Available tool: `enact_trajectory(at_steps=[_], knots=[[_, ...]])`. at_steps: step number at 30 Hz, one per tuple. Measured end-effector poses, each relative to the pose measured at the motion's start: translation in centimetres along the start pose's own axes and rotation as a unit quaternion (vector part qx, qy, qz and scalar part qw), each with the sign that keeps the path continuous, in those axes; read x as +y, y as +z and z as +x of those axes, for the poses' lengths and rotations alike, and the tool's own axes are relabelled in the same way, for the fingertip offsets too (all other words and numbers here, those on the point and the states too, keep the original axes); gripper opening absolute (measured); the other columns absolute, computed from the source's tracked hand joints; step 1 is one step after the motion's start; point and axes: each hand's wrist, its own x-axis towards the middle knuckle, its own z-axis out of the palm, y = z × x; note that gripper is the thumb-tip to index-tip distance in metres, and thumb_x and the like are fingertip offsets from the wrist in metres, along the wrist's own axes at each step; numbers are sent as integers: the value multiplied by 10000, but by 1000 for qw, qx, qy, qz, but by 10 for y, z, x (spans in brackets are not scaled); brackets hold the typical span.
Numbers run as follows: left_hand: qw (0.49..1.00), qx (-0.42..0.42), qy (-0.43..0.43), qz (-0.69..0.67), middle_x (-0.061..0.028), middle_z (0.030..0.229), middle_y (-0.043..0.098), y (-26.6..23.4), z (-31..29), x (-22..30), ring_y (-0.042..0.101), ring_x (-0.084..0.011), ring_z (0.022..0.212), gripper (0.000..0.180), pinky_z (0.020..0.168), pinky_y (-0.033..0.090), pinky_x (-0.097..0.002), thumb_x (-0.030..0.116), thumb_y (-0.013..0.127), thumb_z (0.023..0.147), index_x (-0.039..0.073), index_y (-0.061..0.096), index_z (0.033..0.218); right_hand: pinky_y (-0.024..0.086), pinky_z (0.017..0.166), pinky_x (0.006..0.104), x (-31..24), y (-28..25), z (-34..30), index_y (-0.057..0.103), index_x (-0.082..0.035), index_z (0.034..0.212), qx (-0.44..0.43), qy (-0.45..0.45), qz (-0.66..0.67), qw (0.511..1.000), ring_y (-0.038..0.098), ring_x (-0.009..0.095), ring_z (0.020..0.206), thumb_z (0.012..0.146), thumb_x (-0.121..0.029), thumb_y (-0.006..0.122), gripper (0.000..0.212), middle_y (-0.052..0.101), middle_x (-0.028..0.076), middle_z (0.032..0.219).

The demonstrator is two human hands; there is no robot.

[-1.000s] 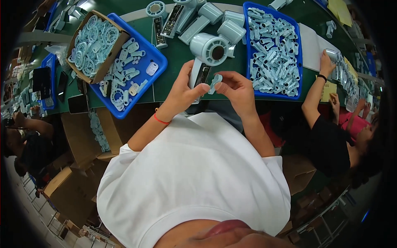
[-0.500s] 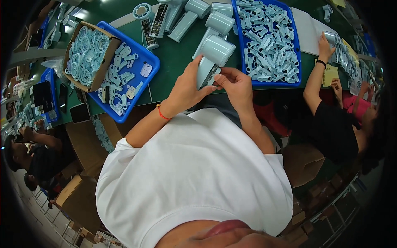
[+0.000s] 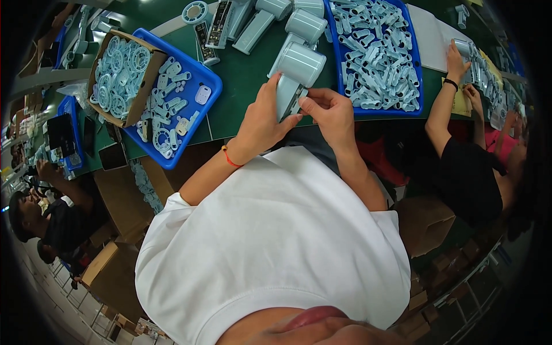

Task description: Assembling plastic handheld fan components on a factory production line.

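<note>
Close in front of me is a pale-blue hairdryer-shaped housing, its thick round barrel away from me and its handle towards me. The handle's side is open, with inner parts partly showing. My left hand is closed round the handle from the left, thumb near its lower end. At the handle's right edge, my right hand has thumb and fingers pinched together. Whatever lies between those fingertips is too small or hidden to make out. More housings like this one lie just beyond, some with open handles showing dark circuit parts.
A blue tray of small pale-blue pieces stands at right. The left blue tray carries loose parts and a cardboard box of rings. A co-worker's hand works at far right on the green table. Another person sits at left.
Both hands stay on the same housing, with only a slight shift of the right fingers along the handle edge. The view has moved slightly. The co-worker at left has changed posture.
</note>
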Motion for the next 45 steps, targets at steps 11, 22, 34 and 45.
enact_trajectory(at_steps=[11, 22, 34, 45], knots=[[999, -3, -32, -16, -247, 1147, 529, 1, 2, -2, 584, -352, 985, 732, 821, 473, -374, 159, 703, 746, -55, 308, 1324, 482, 607, 239, -10, -1, 5, 645, 40, 898, -7, 19, -36, 999, 653, 132, 665, 773, -175, 715, 259, 678, 102, 751], [994, -17, -69, -85, -204, 1002, 598, -2, 4, 2, 612, -279, 883, 635, 780, 478, -335, 114, 651, 748, -42, 358, 1288, 453, 563, 225, 2, -3, 7, 602, 3, 895, -39, -2, -29, 999, 593, 96, 659, 812, -245, 692, 276, 638, 46, 750], [968, -79, -164, -173, -218, 1029, 570, -4, -3, 12, 599, -308, 895, 660, 803, 469, -358, 159, 609, 753, -43, 318, 1310, 437, 778, 258, 26, 2, 6, 456, 2, 1231, -142, -41, 62, 987, 530, 127, 918, 857, -435, 608, 595, 572, 69, 1020], [986, 159, 37, -41, -152, 1182, 418, -11, -32, -16, 451, -239, 1073, 575, 889, 395, -352, 67, 601, 751, -7, 406, 1287, 451, 756, 291, 28, 23, 17, 501, -4, 1124, -86, -322, -95, 938, 557, 168, 855, 758, -25, 603, 380, 573, 94, 1002]])
